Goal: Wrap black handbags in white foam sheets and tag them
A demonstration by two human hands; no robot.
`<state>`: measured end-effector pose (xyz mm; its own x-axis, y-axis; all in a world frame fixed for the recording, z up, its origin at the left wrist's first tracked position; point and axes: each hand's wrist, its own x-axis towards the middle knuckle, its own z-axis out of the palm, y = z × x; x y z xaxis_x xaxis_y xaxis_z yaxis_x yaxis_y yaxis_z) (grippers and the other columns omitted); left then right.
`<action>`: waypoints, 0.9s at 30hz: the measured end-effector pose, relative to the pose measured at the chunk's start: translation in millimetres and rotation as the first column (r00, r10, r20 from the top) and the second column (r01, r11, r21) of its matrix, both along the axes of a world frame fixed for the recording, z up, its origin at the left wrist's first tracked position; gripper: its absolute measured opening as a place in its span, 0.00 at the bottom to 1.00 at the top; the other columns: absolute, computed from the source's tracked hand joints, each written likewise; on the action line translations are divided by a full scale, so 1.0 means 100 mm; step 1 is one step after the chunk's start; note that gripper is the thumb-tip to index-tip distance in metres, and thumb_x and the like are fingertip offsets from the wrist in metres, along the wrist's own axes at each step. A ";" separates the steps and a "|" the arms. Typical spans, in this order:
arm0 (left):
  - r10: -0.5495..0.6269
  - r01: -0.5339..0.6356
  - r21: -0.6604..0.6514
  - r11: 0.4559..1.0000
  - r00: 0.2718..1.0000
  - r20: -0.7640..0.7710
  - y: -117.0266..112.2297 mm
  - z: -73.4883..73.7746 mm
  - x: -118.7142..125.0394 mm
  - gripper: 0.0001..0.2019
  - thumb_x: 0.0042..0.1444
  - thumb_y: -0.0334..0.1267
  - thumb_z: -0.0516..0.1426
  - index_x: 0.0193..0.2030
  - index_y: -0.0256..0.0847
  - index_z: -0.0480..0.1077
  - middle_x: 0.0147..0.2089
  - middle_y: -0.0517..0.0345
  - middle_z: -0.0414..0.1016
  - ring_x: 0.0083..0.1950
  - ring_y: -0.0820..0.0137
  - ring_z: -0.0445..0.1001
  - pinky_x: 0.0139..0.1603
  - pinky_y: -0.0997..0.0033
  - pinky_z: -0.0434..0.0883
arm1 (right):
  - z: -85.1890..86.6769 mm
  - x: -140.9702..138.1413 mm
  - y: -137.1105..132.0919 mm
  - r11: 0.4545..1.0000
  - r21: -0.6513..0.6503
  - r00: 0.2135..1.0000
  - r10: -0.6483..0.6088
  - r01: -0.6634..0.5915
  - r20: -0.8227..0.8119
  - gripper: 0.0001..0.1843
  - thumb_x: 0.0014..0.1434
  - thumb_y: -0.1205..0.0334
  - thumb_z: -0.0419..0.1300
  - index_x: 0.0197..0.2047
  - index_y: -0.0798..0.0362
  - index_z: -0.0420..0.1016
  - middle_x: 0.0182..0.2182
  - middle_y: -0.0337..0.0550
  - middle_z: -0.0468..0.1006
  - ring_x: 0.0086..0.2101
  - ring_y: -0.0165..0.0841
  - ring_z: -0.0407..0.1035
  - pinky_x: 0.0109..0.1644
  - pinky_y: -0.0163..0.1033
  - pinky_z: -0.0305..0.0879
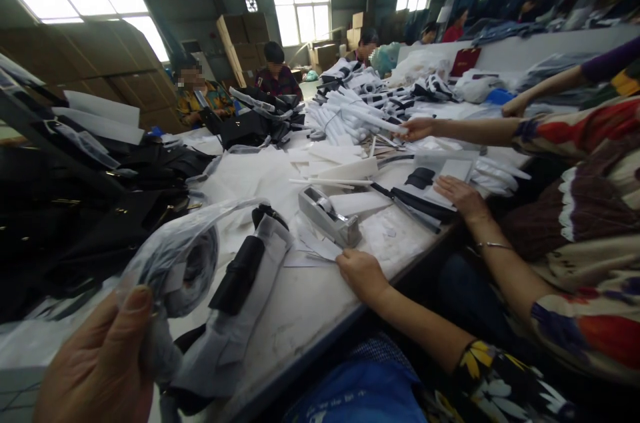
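Note:
My left hand point(100, 363) is at the bottom left, thumb up, closed on a clear plastic bag point(175, 256) with a dark rolled piece inside. Just right of the bag lies a black strap-like piece wrapped in grey-white paper point(240, 296). My right hand point(361, 274) reaches across the white table point(310, 309) in a dark flowered sleeve. Its fingers are drawn together at the foot of a grey tape dispenser point(330, 216), on thin white slips. What they pinch is too small to make out.
A person on the right in a colourful sleeve rests one hand point(463, 197) on black and white pieces and stretches the other point(416, 128) toward a heap of white rolls point(345, 116). Black bags point(100, 209) pile up at left. Other people sit at the far end near cardboard boxes.

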<state>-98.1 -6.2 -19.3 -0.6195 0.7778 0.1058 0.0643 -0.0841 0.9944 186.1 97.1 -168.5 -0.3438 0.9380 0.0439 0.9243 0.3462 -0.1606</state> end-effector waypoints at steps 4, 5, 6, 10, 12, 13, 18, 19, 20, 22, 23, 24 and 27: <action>0.032 -0.034 0.077 0.996 0.999 0.025 0.05 -0.07 -0.04 0.20 0.41 0.53 0.72 0.35 0.44 0.76 0.29 0.67 0.74 0.26 0.78 0.69 0.24 0.87 0.73 | 0.04 0.09 0.07 0.999 0.042 0.999 -0.024 0.025 -0.037 0.11 0.66 0.66 0.56 0.37 0.54 0.80 0.37 0.48 0.80 0.38 0.38 0.73 0.41 0.39 0.60; 0.040 -0.043 0.081 0.996 0.999 0.035 0.05 -0.08 -0.04 0.21 0.41 0.53 0.73 0.37 0.44 0.77 0.31 0.67 0.76 0.27 0.78 0.70 0.25 0.87 0.73 | 0.03 0.10 0.08 0.998 0.051 0.998 -0.023 0.026 -0.056 0.11 0.66 0.66 0.56 0.37 0.54 0.80 0.37 0.47 0.80 0.39 0.38 0.73 0.42 0.39 0.60; 0.049 -0.053 0.084 0.995 0.998 0.046 0.05 -0.08 -0.03 0.22 0.40 0.53 0.73 0.39 0.45 0.78 0.32 0.67 0.77 0.28 0.78 0.71 0.25 0.88 0.73 | 0.02 0.10 0.08 0.998 0.057 0.997 -0.019 0.024 -0.077 0.11 0.66 0.66 0.56 0.37 0.54 0.80 0.37 0.47 0.80 0.40 0.38 0.73 0.43 0.39 0.60; 0.056 -0.060 0.084 0.995 0.997 0.056 0.05 -0.05 0.01 0.25 0.39 0.53 0.73 0.43 0.45 0.79 0.36 0.66 0.80 0.31 0.76 0.74 0.29 0.87 0.75 | -0.07 0.11 0.06 0.999 0.035 0.984 0.001 0.005 -0.178 0.09 0.64 0.66 0.60 0.34 0.53 0.81 0.35 0.46 0.81 0.40 0.37 0.74 0.46 0.39 0.60; 0.059 -0.062 0.088 0.994 0.997 0.045 0.05 -0.03 0.01 0.26 0.38 0.53 0.73 0.45 0.46 0.79 0.38 0.65 0.81 0.32 0.73 0.76 0.28 0.83 0.76 | -0.08 0.13 0.05 1.000 0.013 0.969 -0.005 0.009 -0.246 0.08 0.63 0.64 0.62 0.34 0.53 0.82 0.35 0.44 0.82 0.38 0.37 0.74 0.45 0.39 0.61; 0.055 -0.058 0.087 0.994 0.998 0.040 0.05 -0.02 0.01 0.27 0.39 0.53 0.73 0.46 0.45 0.79 0.38 0.65 0.82 0.33 0.72 0.76 0.28 0.81 0.77 | -0.05 0.13 0.04 1.000 0.009 0.959 -0.014 0.017 -0.284 0.08 0.64 0.63 0.61 0.35 0.52 0.82 0.36 0.44 0.82 0.38 0.36 0.75 0.45 0.38 0.62; -0.101 0.102 -0.008 0.995 0.991 0.086 0.02 0.02 -0.05 0.28 0.45 0.56 0.70 0.50 0.43 0.76 0.39 0.59 0.82 0.37 0.64 0.79 0.33 0.71 0.79 | 0.40 0.00 -0.09 0.988 -0.135 0.731 -0.040 -0.071 -0.681 0.16 0.68 0.52 0.55 0.46 0.53 0.79 0.34 0.41 0.80 0.34 0.30 0.74 0.37 0.32 0.66; -0.154 0.157 -0.027 0.987 0.984 0.085 0.01 0.03 -0.07 0.28 0.46 0.55 0.69 0.50 0.42 0.76 0.40 0.57 0.82 0.39 0.62 0.79 0.35 0.69 0.79 | 0.52 -0.06 -0.13 0.963 -0.216 0.623 -0.069 -0.162 -0.779 0.18 0.67 0.49 0.56 0.45 0.54 0.79 0.31 0.40 0.79 0.30 0.29 0.72 0.33 0.32 0.65; -0.207 0.210 -0.041 0.977 0.976 0.072 -0.01 0.04 -0.09 0.28 0.47 0.55 0.68 0.51 0.41 0.75 0.41 0.56 0.82 0.41 0.61 0.79 0.37 0.68 0.79 | 0.64 -0.11 -0.17 0.921 -0.284 0.522 -0.109 -0.267 -0.846 0.19 0.65 0.47 0.58 0.44 0.54 0.79 0.28 0.39 0.77 0.27 0.29 0.70 0.30 0.31 0.63; -0.297 0.297 -0.065 0.953 0.955 0.016 -0.03 0.08 -0.13 0.26 0.51 0.55 0.66 0.52 0.40 0.75 0.44 0.53 0.81 0.44 0.59 0.79 0.42 0.66 0.78 | 0.85 -0.22 -0.24 0.819 -0.354 0.423 -0.152 -0.453 -0.893 0.19 0.62 0.46 0.61 0.42 0.55 0.80 0.24 0.37 0.74 0.23 0.26 0.65 0.25 0.31 0.58; -0.329 0.327 -0.081 0.942 0.944 -0.019 -0.04 0.10 -0.14 0.26 0.53 0.55 0.65 0.52 0.39 0.75 0.44 0.52 0.81 0.45 0.58 0.78 0.44 0.65 0.77 | 0.93 -0.26 -0.26 0.772 -0.363 0.409 -0.147 -0.522 -0.901 0.18 0.61 0.47 0.62 0.41 0.54 0.80 0.24 0.37 0.73 0.22 0.25 0.63 0.24 0.30 0.56; -0.354 0.347 -0.100 0.932 0.934 -0.054 -0.04 0.12 -0.14 0.26 0.54 0.56 0.64 0.52 0.39 0.75 0.44 0.51 0.81 0.46 0.58 0.78 0.46 0.64 0.77 | 1.00 -0.31 -0.27 0.731 -0.368 0.406 -0.135 -0.575 -0.904 0.18 0.61 0.48 0.62 0.40 0.54 0.80 0.24 0.37 0.72 0.21 0.24 0.61 0.23 0.30 0.55; -0.393 0.371 -0.151 0.916 0.904 -0.166 -0.06 0.19 -0.15 0.26 0.55 0.57 0.62 0.50 0.37 0.76 0.45 0.49 0.81 0.47 0.55 0.77 0.48 0.62 0.75 | 1.14 -0.45 -0.27 0.658 -0.375 0.414 -0.104 -0.653 -0.904 0.17 0.60 0.48 0.63 0.38 0.55 0.81 0.24 0.37 0.71 0.21 0.24 0.60 0.22 0.29 0.54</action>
<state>-112.6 -12.3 0.1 -0.2496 0.9643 0.0885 0.2374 -0.0277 0.9710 141.1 70.6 -54.4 -0.7274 0.6855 -0.0318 0.0548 0.0117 -0.9984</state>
